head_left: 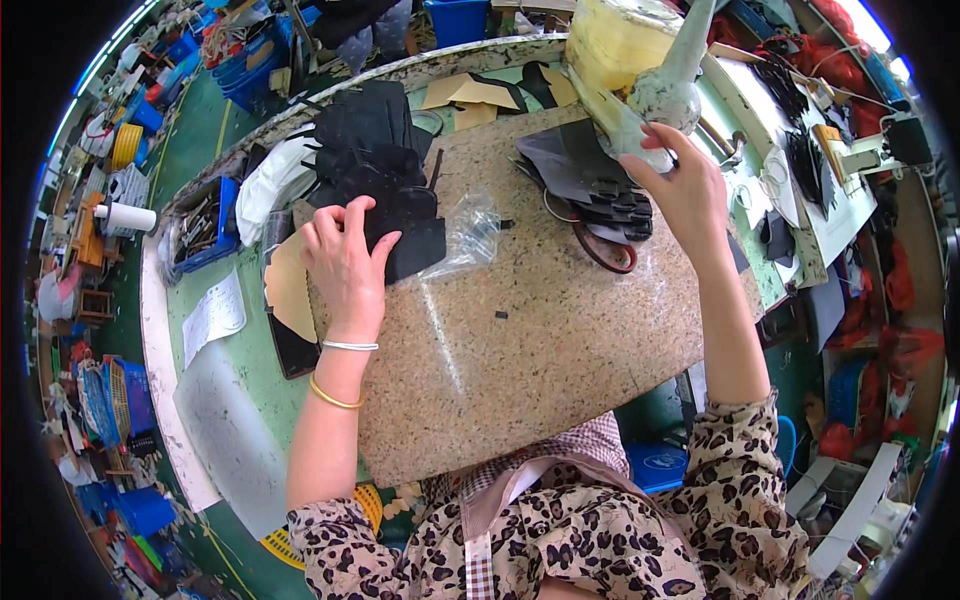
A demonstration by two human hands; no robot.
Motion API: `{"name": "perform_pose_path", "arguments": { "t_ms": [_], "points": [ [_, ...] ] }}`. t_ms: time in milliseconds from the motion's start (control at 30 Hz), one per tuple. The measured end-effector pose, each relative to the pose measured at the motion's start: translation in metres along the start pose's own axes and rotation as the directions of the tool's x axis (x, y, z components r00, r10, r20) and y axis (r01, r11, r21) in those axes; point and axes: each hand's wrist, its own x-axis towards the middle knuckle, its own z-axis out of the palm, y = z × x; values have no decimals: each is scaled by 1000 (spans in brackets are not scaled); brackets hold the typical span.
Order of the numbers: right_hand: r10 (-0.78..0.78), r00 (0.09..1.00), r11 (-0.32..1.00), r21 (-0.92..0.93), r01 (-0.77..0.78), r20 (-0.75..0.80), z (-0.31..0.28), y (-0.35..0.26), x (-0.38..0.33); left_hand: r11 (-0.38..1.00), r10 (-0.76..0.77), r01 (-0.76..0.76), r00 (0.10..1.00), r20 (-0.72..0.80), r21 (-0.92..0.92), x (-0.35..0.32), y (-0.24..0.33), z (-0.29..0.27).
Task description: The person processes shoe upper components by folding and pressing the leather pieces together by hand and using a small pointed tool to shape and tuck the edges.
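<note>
My left hand (345,255) is over the near edge of a pile of black flat cut pieces (375,135). Its thumb and fingers are apart; whether the fingertips touch the pieces cannot be made out. My right hand (690,190) is raised at the far right of the speckled stone board (520,350), thumb and index finger apart. Those fingertips are beside the whitish, coated lower end of a large yellowish translucent container (620,45). Below the right hand lies a stack of dark grey and black cut pieces (580,165), with scissors (605,250) partly under it.
A crumpled clear plastic bag (472,235) lies mid-board. Left of the board are tan card (288,290), a paper sheet (215,315) and a blue tool tray (208,225). A pale bottle-like shape (668,95) rises at the back right, near a hammer (735,150).
</note>
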Motion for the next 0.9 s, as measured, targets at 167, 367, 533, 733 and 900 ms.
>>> {"name": "perform_pose_path", "arguments": {
  "t_ms": [167, 367, 533, 733, 900],
  "points": [
    [30, 972, 799, 579, -164, 234, -7, -21, -67, 998, -30, 28, 999, -29, -59, -1, 6, 3],
    [-58, 934, 755, 628, -189, 352, 7, -52, -109, 996, -88, 86, 994, -70, -32, -11, -1, 7],
    [-73, 932, 718, 667, -198, 355, 9, -59, -115, 981, 164, -178, 974, -155, -79, -13, 0, 6],
    [-13, 968, 709, 685, -168, 251, -9, -38, -107, 698, 84, 375, 804, 589, -611, -23, -8, -46],
    [77, 997, 860, 506, -64, -5, -2, 15, -50, 822, 163, 31, 944, 287, -568, -23, 32, -45]
  ]
}}
